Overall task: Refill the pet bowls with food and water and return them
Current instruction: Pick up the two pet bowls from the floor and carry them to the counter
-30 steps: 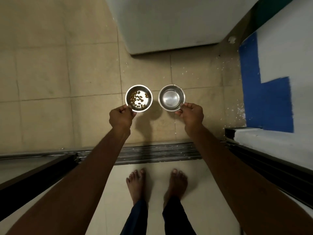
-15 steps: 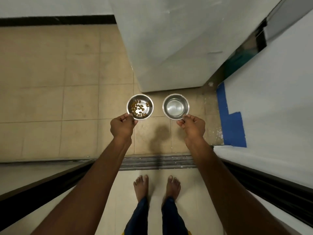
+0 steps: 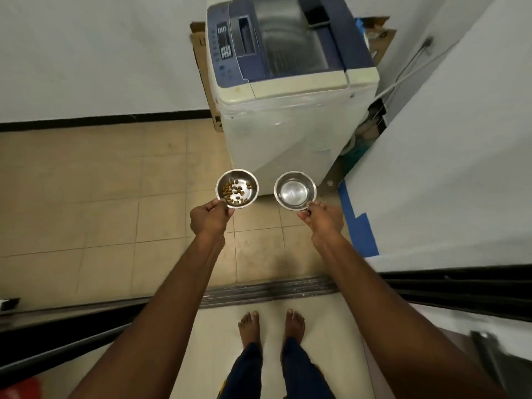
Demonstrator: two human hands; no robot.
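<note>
Over on the left there is a white wall with a dark skirting strip, and below it a stretch of beige tiled floor (image 3: 95,203). The person's left hand (image 3: 208,218) is out in front, fingers curled and pinching the near rim of a small steel food bowl (image 3: 237,188), held level in the air with a scatter of brown kibble (image 3: 234,192) in its bottom. Just beside it, apart and at about the same height, hangs the water bowl (image 3: 295,191), also steel and shiny inside; whether it holds water I cannot tell from the glare. The right hand (image 3: 322,218) grips its near rim, thumb and fingertips pressed together on the edge. Behind both bowls stands a top-loading washing machine (image 3: 285,133), white with a blue control panel, against the far wall. Below the arms a metal door track (image 3: 267,292) crosses the floor, with two bare feet (image 3: 272,326) on the near side of it. To the right is a white wall edged with blue tape (image 3: 359,231).
</note>
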